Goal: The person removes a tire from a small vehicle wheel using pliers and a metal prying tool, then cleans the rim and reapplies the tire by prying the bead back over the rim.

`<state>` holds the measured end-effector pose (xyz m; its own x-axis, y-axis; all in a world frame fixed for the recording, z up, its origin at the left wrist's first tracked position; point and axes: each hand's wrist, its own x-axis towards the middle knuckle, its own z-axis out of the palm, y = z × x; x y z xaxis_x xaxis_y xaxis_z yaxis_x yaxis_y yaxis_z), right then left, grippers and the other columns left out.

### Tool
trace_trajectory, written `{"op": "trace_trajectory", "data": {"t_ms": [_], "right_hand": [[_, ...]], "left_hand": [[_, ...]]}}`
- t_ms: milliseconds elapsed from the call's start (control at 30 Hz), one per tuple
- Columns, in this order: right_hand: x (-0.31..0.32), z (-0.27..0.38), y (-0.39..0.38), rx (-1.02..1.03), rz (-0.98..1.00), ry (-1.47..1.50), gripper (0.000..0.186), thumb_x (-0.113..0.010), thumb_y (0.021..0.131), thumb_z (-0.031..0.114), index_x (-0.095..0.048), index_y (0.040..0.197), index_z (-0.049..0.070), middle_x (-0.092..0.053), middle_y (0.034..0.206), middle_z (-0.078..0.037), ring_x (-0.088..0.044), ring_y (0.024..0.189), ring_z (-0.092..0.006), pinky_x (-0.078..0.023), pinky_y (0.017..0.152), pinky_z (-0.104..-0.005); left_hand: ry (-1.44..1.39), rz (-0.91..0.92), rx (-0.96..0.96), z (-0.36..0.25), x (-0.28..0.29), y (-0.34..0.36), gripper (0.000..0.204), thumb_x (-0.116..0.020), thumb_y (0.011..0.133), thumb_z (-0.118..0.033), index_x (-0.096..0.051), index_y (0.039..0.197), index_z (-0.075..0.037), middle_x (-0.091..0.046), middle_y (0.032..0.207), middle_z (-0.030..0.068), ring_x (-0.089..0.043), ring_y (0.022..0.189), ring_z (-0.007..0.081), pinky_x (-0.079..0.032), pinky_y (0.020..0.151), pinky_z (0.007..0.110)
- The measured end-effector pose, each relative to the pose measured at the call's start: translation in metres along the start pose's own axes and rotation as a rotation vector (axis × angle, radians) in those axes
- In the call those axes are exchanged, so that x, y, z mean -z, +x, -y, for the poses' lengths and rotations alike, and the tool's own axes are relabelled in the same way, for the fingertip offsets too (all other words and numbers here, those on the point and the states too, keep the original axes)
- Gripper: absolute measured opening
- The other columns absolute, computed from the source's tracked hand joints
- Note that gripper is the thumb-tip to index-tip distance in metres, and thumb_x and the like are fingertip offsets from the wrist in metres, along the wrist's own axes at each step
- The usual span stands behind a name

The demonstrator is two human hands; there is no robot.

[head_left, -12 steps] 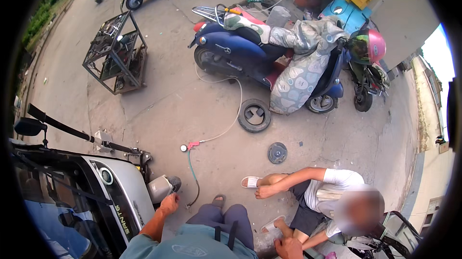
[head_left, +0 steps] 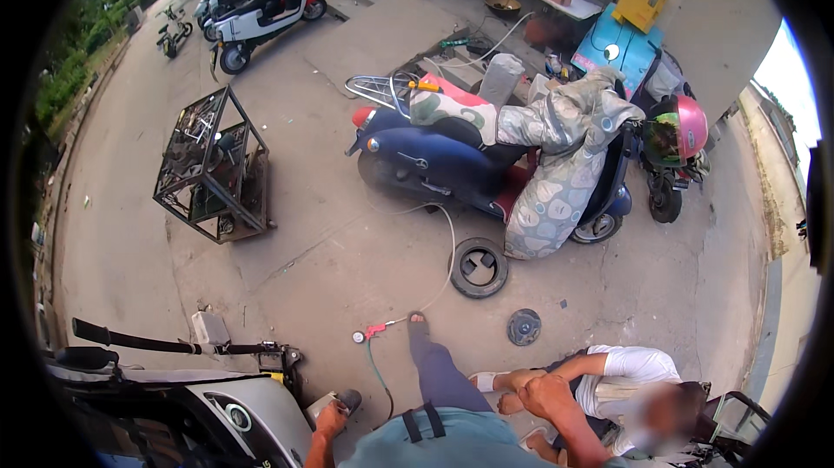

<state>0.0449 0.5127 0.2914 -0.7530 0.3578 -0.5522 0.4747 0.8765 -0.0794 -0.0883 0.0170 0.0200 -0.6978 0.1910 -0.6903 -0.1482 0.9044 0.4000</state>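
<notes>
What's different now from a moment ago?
One foot has stepped forward, close to the pink air gun. The right hand has swung forward, overlapping the other person in view. No grab or release is clear. Blue scooter, tyre and hose stayed put.

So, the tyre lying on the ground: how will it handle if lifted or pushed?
Probably springy but shape-holding: the tyre sits round with no rim visible inside. Lying flat, it would likely slide; stood on edge, its round outline should let it roll. Dark pieces in its opening may stay behind; can't tell if they're attached.
</notes>
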Motion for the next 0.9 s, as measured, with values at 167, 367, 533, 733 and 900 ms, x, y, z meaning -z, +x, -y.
{"op": "trace_trajectory", "data": {"t_ms": [167, 367, 533, 733, 900], "right_hand": [[0.083, 0.070, 0.146, 0.214, -0.030, -0.026, 0.038, -0.056, 0.092, 0.030, -0.077, 0.076, 0.002, -0.073, 0.078, -0.025, -0.074, 0.077, -0.0414, -0.056, 0.081, -0.0533], [0.202, 0.154, 0.286, 0.578, -0.159, -0.180, 0.033, -0.061, 0.089, 0.025, -0.072, 0.067, 0.004, -0.069, 0.068, -0.021, -0.070, 0.067, -0.0395, -0.051, 0.074, -0.0526], [0.257, 0.233, 0.405, 0.731, -0.369, -0.176, 0.030, -0.063, 0.088, 0.022, -0.070, 0.063, 0.006, -0.065, 0.060, -0.018, -0.066, 0.059, -0.0373, -0.047, 0.069, -0.0511], [0.286, 0.328, 0.540, 0.540, -0.416, -0.061, 0.033, -0.068, 0.091, 0.036, -0.070, 0.082, 0.004, -0.069, 0.085, -0.017, -0.066, 0.085, -0.0339, -0.047, 0.082, -0.0507], [0.278, 0.349, 0.651, 0.221, -0.459, -0.025, 0.083, -0.074, 0.088, 0.048, -0.044, 0.149, 0.000, -0.042, 0.156, -0.025, -0.042, 0.143, -0.0432, -0.036, 0.112, -0.0604]], "left_hand": [[-0.034, 0.180, 0.093, 0.046, 0.035, 0.048, 0.058, -0.077, 0.090, -0.038, -0.058, 0.141, -0.019, -0.062, 0.144, 0.0111, -0.067, 0.116, 0.0291, -0.057, 0.089, 0.037], [-0.417, -0.045, 0.279, 0.050, 0.064, 0.042, 0.029, -0.063, 0.095, -0.025, -0.067, 0.118, -0.008, -0.073, 0.099, 0.0154, -0.069, 0.090, 0.0272, -0.055, 0.076, 0.043], [-0.308, -0.124, 0.382, 0.036, 0.141, 0.113, 0.043, -0.059, 0.094, -0.039, -0.065, 0.125, -0.008, -0.072, 0.105, 0.0162, -0.069, 0.090, 0.0278, -0.055, 0.073, 0.042], [0.052, -0.213, 0.325, 0.036, 0.283, 0.228, 0.061, -0.054, 0.093, -0.055, -0.062, 0.133, -0.009, -0.071, 0.112, 0.0170, -0.070, 0.091, 0.0285, -0.055, 0.069, 0.042], [0.639, -0.466, 0.092, 0.059, 0.424, 0.296, 0.076, -0.050, 0.093, -0.068, -0.060, 0.139, -0.009, -0.071, 0.118, 0.0177, -0.070, 0.091, 0.0291, -0.056, 0.066, 0.042]]}}
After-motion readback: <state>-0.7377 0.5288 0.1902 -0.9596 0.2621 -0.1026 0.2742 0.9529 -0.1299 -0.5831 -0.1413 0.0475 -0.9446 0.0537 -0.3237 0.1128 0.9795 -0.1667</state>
